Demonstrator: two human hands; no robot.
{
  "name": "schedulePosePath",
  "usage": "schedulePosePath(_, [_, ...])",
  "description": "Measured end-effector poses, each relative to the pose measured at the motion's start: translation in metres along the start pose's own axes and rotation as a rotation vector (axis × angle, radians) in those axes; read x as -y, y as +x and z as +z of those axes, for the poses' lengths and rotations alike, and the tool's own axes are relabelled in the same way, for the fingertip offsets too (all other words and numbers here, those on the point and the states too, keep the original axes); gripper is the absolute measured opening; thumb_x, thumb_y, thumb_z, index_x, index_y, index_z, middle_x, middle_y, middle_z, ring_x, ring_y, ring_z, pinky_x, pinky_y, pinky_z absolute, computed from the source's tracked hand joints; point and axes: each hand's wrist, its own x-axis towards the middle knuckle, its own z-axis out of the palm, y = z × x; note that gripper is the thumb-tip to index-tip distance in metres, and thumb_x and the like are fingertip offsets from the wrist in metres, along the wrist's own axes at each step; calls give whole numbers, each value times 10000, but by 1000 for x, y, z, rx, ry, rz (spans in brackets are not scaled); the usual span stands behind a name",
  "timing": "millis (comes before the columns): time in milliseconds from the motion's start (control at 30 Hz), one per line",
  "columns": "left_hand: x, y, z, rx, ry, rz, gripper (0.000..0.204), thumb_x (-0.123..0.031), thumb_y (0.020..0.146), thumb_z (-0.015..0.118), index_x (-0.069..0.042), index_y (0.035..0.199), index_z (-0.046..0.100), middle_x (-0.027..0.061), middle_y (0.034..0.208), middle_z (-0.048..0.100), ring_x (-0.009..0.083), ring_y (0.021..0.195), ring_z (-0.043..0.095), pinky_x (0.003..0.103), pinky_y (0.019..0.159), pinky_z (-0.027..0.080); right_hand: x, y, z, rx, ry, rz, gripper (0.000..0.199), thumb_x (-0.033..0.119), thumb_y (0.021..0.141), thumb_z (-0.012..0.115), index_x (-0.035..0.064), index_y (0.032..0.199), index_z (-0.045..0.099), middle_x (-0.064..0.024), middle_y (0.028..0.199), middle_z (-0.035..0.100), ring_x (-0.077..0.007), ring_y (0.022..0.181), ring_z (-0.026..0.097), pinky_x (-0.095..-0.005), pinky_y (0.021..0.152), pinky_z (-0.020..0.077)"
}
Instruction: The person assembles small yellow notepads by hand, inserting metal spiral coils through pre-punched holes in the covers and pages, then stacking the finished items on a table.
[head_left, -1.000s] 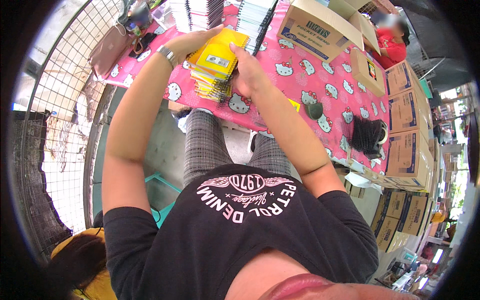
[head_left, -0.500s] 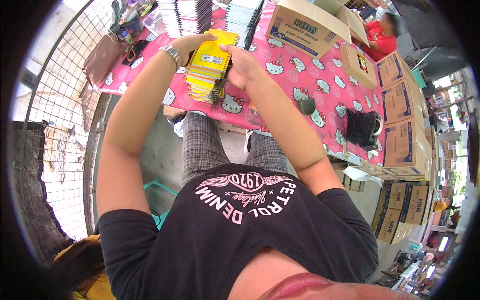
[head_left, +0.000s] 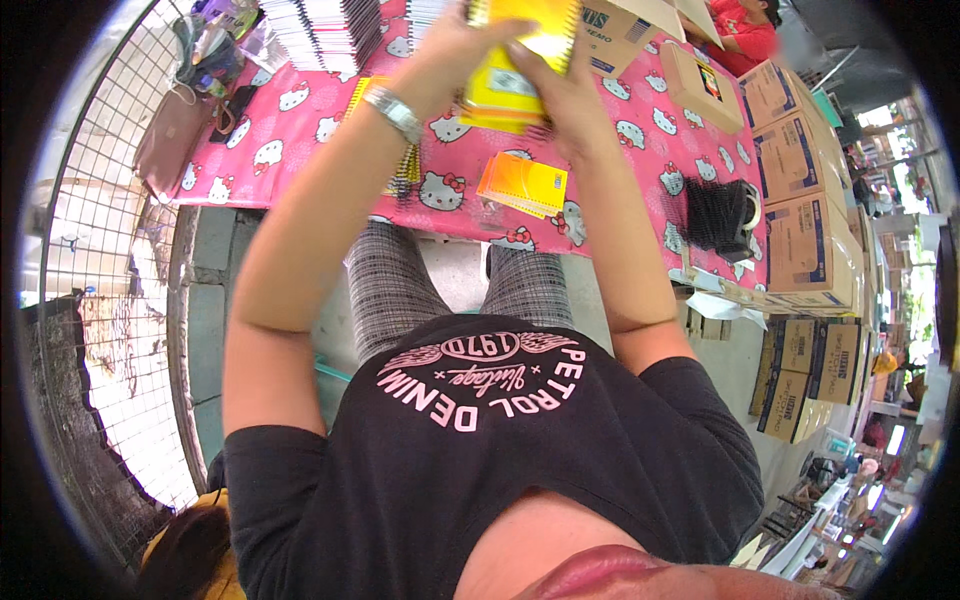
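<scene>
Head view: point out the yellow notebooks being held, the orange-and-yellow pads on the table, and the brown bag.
Yellow notebooks [head_left: 494, 92], head view: the top cover, beside its label.
Orange-and-yellow pads [head_left: 530, 185], head view: the top pad's cover.
Brown bag [head_left: 171, 145], head view: its side.

Daylight glares white through wire mesh [head_left: 128, 232], yellow notebooks [head_left: 497, 102] shine, and outer edges bend.

Held notepads [head_left: 503, 95] between left fingers [head_left: 508, 32] and right fingers [head_left: 537, 72], over desk [head_left: 650, 145]. On desk: loose notepads [head_left: 525, 186] near front edge, left of right forearm [head_left: 625, 230]; notepad pile [head_left: 357, 97] partly behind left forearm [head_left: 330, 210]; notebook stacks [head_left: 320, 35] far left; bag [head_left: 172, 150] at left end; open carton [head_left: 615, 42] far side; flat box [head_left: 703, 87] right of it; coil bundle [head_left: 713, 213] near right end. Carton stack [head_left: 797, 225] beyond.
</scene>
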Motion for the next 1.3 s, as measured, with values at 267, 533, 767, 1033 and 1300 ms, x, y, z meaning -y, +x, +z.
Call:
schedulePosePath(267, [175,31,63,271,-45,-4,987,-133,652,851,20,1396,220,147,1231,530,235,1150,532,350,966,450,-69,-71,-141,-55,-482,28,1171,52,717,791,69,1482,-95,-173,1372,413,-263,1217,483,-379,982,448])
schedulePosePath(533, [221,10,63,303,-19,87,1043,-74,611,846,10,1412,184,157,1316,425,226,1270,405,346,1078,327,-130,-96,-171,-55,-399,67,1082,10,686,791,65,1444,20,-140,1300,468,-248,1173,505,-371,976,443])
schedulePosePath(767, [229,5,60,307,156,212,1042,-188,567,887,10,1355,235,160,1242,459,239,1208,462,346,1047,362,-152,-104,-195,22,-618,129,870,87,660,825,20,1292,231,-99,1142,549,-196,1056,556,-338,916,470])
schedulePosePath(1033, [175,-2,41,178,423,236,1072,-278,576,906,2,1372,244,195,1252,509,286,1251,460,384,1067,343,-68,-68,-150,157,-801,234,854,172,665,837,-2,1320,319,-130,1221,562,-224,1116,554,-357,970,445])
schedulePosePath(1300, [-13,-51,-138,-21,87,267,472,-167,769,691,8,1184,549,101,1083,655,208,955,651,349,860,515,3,-8,-36,330,-464,-196,1052,245,757,777,162,1512,50,-185,1407,371,-279,1213,464,-413,1010,395])
